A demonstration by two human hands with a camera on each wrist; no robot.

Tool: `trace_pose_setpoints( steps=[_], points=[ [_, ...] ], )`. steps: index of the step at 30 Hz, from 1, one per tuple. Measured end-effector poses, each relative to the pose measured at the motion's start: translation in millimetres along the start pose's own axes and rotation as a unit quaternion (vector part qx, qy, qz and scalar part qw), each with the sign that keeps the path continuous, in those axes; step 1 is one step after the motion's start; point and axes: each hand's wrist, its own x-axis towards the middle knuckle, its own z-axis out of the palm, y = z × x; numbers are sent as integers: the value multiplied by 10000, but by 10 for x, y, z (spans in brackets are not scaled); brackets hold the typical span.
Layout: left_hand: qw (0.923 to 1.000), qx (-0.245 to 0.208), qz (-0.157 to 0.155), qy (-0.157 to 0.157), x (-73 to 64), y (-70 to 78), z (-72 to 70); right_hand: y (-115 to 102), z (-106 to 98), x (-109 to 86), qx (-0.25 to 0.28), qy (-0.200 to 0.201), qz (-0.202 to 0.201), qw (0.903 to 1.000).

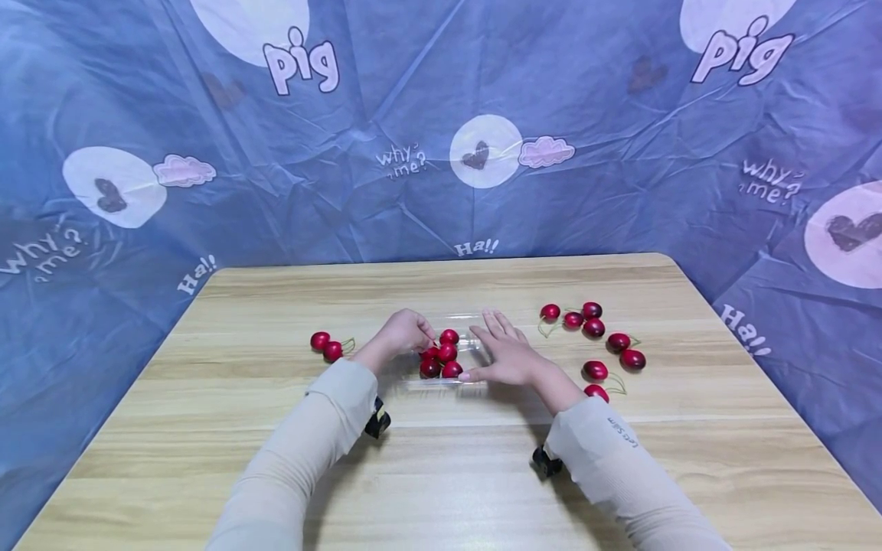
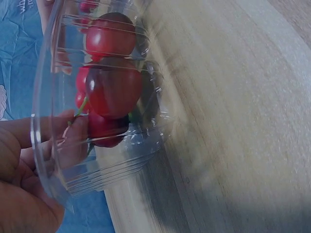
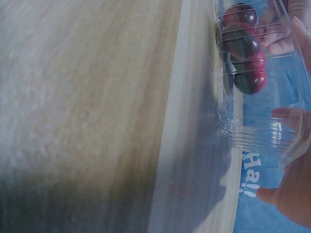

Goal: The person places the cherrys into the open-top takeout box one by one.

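Note:
A clear plastic container (image 1: 441, 383) lies on the table with several red cherries (image 1: 447, 353) in its left part. My left hand (image 1: 403, 334) reaches in over its left side. In the left wrist view, thumb and finger pinch a thin green cherry stem (image 2: 79, 111) beside the cherries, seen through the clear wall. My right hand (image 1: 508, 354) lies along the container's right side, its fingers extended and spread, at the rim. The right wrist view shows the cherries (image 3: 241, 41) through the container wall, with part of the right hand (image 3: 296, 189) beyond the rim.
A pair of stemmed cherries (image 1: 326, 346) lies on the table left of the left hand. To the right are several more cherries (image 1: 593, 328), some close to the right forearm. A blue printed cloth (image 1: 427, 207) hangs behind the wooden table (image 1: 455, 474).

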Motion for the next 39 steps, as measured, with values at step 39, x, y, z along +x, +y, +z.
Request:
trace_pose_setpoints(
  steps=[39],
  points=[
    [9979, -284, 581, -20, -159, -296, -578, -26, -16, -2, 44, -69, 51, 10000]
  ],
)
